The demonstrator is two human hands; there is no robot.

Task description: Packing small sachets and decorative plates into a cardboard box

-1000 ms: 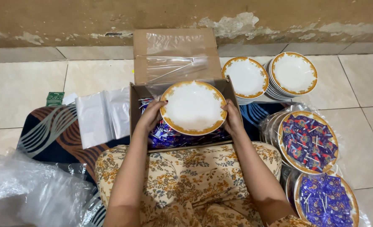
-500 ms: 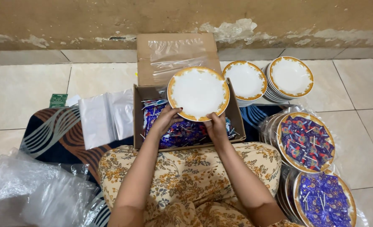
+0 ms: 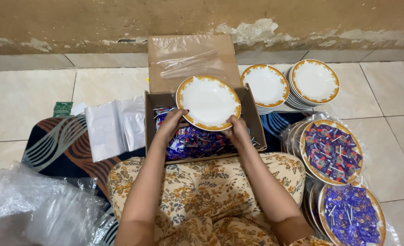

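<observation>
Your left hand (image 3: 173, 124) and right hand (image 3: 236, 130) pinch only the white plate's (image 3: 208, 103) near rim above the cardboard box (image 3: 255, 122), so it could tip and drop.

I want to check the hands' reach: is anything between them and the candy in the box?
Yes, partly. The empty plate rests on the box and covers the candy's far part. Both the left hand and right hand already touch the near part.
</observation>
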